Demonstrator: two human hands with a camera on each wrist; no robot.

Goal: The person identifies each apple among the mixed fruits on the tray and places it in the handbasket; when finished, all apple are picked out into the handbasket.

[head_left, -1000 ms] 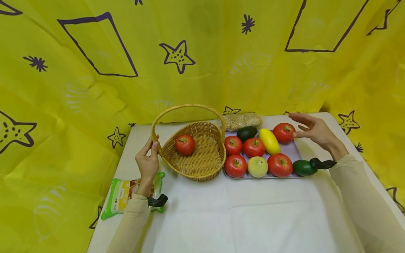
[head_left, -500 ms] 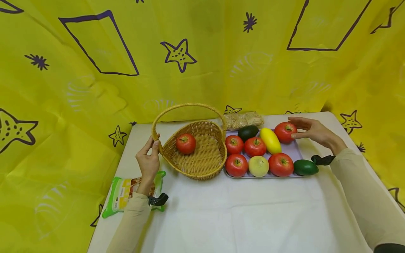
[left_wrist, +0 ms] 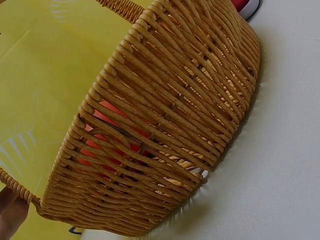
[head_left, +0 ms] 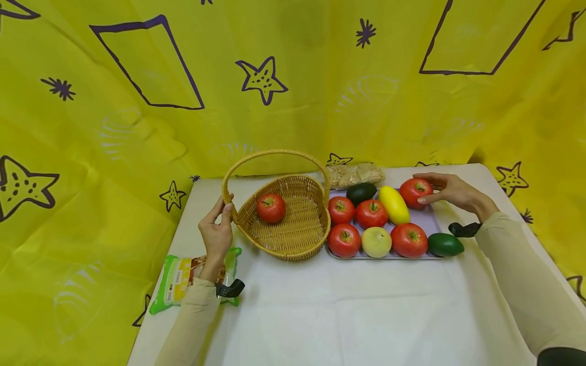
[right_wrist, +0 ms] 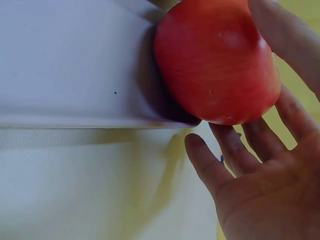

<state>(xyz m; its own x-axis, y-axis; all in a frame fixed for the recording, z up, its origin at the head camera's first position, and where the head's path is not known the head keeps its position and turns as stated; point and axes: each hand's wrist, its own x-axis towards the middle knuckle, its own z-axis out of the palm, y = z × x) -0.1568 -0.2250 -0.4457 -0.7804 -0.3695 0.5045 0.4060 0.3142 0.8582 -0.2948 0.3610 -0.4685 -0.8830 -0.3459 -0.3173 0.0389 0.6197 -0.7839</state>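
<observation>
My left hand [head_left: 217,230] pinches the lower left end of the handle on a wicker basket [head_left: 293,249]. Inside the basket lies one red apple [head_left: 271,208]. At the tray's far right corner, my right hand [head_left: 450,193] is around another red apple [head_left: 415,193], thumb on its near side and fingers on the far side. In the right wrist view the thumb overlaps this apple [right_wrist: 215,65], while some fingers reach behind it and are partly hidden. That apple still rests on the pale purple tray [right_wrist: 75,65].
Several more red apples [head_left: 409,240], a pale yellow round fruit [head_left: 376,242], a long yellow fruit [head_left: 394,205] and dark green fruits [head_left: 445,245] sit on the tray. A wrapped straw-coloured bundle [head_left: 354,176] lies behind it. A green-edged food packet [head_left: 183,277] lies under my left forearm.
My right hand has moved left and in around the apple at the tray's right corner, its thumb and fingers coming against it. The left hand and basket keep their place.
</observation>
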